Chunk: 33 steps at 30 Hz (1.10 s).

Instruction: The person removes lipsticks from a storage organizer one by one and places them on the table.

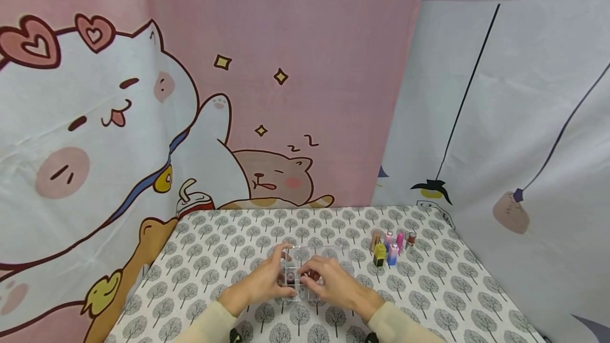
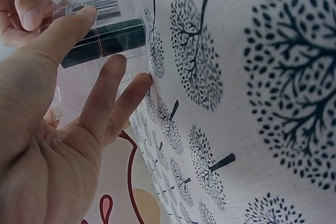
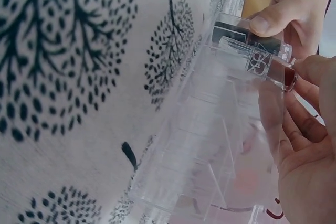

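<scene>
A clear divided organizer (image 3: 205,129) stands on the table between both hands. My left hand (image 1: 264,279) holds its left side, thumb at the near end and fingers toward the far end. In one compartment there is a black lipstick tube (image 2: 105,43), close to the left thumb. My right hand (image 1: 335,279) pinches the dark red end of a clear lip tube (image 3: 257,64) between thumb and fingers. The clear part of this tube lies within the organizer, beside the black one. The far compartments hold nothing that I can make out.
Right of the organizer stand several lip tubes: a yellow-and-black one (image 1: 379,254), a pink-and-blue one (image 1: 393,254), a bright pink one (image 1: 400,241) and a clear one with a brownish-red top (image 1: 411,241) among them. A tree-print cloth (image 1: 209,237) covers the table; printed curtains hang behind.
</scene>
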{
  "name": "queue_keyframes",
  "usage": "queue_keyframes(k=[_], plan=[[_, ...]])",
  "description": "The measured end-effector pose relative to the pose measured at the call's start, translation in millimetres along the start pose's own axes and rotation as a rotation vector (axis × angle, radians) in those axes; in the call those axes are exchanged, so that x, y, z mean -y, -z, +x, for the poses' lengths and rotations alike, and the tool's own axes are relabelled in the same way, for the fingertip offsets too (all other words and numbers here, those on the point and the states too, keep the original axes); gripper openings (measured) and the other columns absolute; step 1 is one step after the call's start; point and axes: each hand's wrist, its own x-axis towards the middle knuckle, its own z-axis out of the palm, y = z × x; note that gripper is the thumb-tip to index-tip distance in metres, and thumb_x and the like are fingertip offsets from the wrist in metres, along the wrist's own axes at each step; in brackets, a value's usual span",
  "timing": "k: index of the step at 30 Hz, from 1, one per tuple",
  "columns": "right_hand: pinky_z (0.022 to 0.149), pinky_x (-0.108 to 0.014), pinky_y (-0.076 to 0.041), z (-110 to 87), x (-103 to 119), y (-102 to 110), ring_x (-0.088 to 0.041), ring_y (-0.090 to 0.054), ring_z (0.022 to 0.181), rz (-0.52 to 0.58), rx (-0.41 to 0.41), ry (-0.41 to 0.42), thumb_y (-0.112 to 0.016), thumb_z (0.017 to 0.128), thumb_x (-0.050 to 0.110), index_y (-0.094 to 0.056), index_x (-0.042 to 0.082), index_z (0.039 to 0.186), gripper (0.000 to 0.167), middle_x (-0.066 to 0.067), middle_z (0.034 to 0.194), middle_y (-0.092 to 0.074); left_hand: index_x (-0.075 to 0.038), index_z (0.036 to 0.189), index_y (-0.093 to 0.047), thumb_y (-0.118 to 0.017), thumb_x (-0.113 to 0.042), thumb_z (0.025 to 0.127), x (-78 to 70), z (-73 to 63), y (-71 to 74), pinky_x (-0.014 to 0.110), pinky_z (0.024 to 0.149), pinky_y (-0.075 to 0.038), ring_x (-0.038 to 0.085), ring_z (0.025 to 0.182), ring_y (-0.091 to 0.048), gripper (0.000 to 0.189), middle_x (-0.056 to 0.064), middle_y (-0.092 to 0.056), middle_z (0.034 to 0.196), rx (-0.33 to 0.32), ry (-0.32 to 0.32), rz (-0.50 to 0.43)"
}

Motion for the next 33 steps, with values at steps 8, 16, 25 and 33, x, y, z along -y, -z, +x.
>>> queue_keyframes(k=[8, 16, 25, 33], plan=[[0.085, -0.015, -0.067, 1.6, 2.1, 6.4, 0.005, -0.07, 0.096, -0.002, -0.033, 0.03, -0.079, 0.112, 0.016, -0.082, 0.009, 0.132, 0.021, 0.001, 0.117, -0.083, -0.016, 0.176, -0.024, -0.104, -0.023, 0.089, 1.7, -0.1, -0.5, 0.021, 0.081, -0.067, 0.005, 0.093, -0.075, 0.118, 0.023, -0.064, 0.153, 0.003, -0.001, 0.016], [0.084, -0.017, -0.068, 3.4, 2.5, 11.9, 0.004, -0.072, 0.095, -0.04, -0.097, 0.127, -0.08, 0.112, 0.015, -0.082, 0.006, 0.128, 0.019, 0.0, 0.115, -0.083, -0.018, 0.177, -0.024, -0.104, -0.025, 0.089, 2.0, -0.6, -0.1, 0.023, 0.078, -0.067, 0.001, 0.087, -0.073, 0.12, 0.012, -0.072, 0.124, 0.0, -0.003, 0.023], [0.087, -0.02, -0.07, 1.4, 6.5, 23.7, 0.002, -0.074, 0.096, -0.097, -0.154, 0.132, -0.083, 0.109, 0.015, -0.082, 0.012, 0.131, 0.022, 0.003, 0.114, -0.084, -0.018, 0.177, -0.024, -0.105, -0.027, 0.088, -0.4, -0.8, 1.7, 0.023, 0.079, -0.068, 0.003, 0.088, -0.075, 0.121, 0.012, -0.073, 0.124, -0.004, -0.008, 0.031], [0.093, -0.026, -0.072, -2.7, 6.8, 32.7, -0.007, -0.08, 0.104, -0.127, -0.187, 0.163, -0.083, 0.109, 0.016, -0.081, 0.014, 0.133, 0.024, -0.001, 0.124, -0.086, -0.017, 0.177, -0.024, -0.105, -0.026, 0.088, -2.5, -1.2, 1.2, 0.023, 0.08, -0.068, 0.006, 0.09, -0.076, 0.12, 0.02, -0.071, 0.137, -0.004, -0.002, 0.03]])
